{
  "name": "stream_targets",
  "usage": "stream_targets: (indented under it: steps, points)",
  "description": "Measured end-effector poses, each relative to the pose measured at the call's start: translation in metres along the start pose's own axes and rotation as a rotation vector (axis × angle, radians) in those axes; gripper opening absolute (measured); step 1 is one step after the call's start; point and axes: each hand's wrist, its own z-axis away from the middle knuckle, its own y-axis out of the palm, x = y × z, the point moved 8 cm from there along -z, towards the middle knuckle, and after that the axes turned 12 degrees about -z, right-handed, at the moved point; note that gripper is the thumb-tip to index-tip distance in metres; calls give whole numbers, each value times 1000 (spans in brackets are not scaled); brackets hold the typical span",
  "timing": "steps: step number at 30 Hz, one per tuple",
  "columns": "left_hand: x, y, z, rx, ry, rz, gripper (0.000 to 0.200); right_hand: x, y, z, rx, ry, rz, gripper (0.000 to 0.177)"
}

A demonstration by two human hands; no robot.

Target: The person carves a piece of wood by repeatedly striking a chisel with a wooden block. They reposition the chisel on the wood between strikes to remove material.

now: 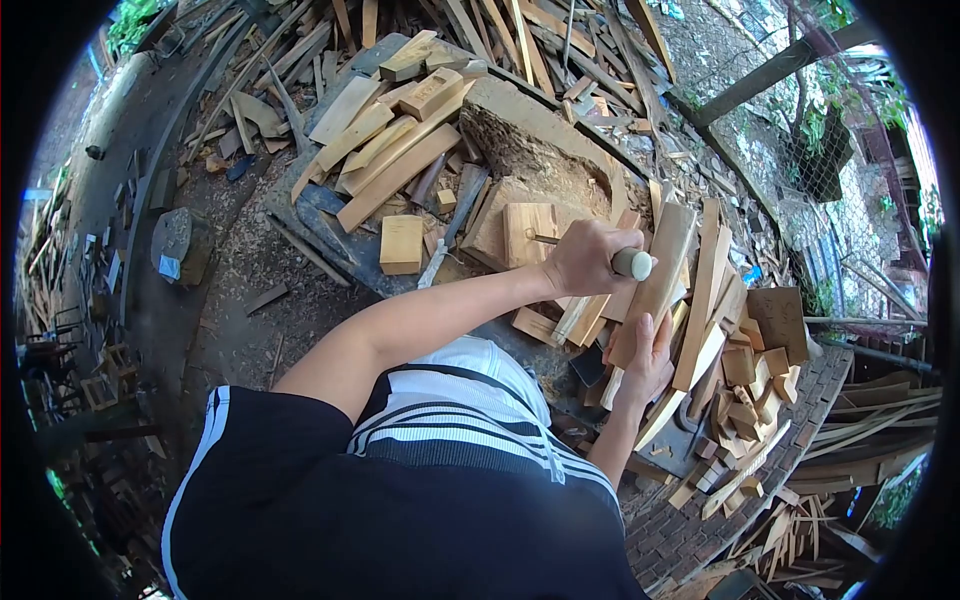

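My left hand [588,258] is closed around a hand tool [632,263] with a pale, round handle end. Its thin metal shank points left, over a light wooden block [530,232] lying on a larger wooden base; the tip overlaps the block in this view. My right hand [648,368] grips the lower end of a thick wooden plank [660,262], its thumb up along the edge. The plank slants upward beside my left hand. Left of the base sit another squared block [401,244] and a dark blade-like tool [466,205] with a pale, wrapped-looking end.
Long planks [400,165] are heaped at the upper left of the work surface, beside a hollowed, rough log [540,140]. Cut offcuts [745,385] pile up on the right near a brick edge [700,550]. A stump [183,245] stands on the littered ground at left.
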Motion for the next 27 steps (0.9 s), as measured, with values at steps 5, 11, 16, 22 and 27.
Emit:
stream_targets:
  steps: [5,11,16,22,27]
  points:
    - [2,0,2,-10,4,-16,30,0,1,0,37,40,-37,47]
    - [3,0,2,-9,4,-19,29,-1,2,0,51,57,-52,47]
    - [6,-7,-3,-43,-33,-34,28,51,8,4,-13,-95,-93,48]
    - [13,-8,-3,-31,-79,-44,23,92,32,19,78,-618,334,59]
    - [19,-4,3,-3,-112,-5,25,99,31,18,29,-537,137,60]
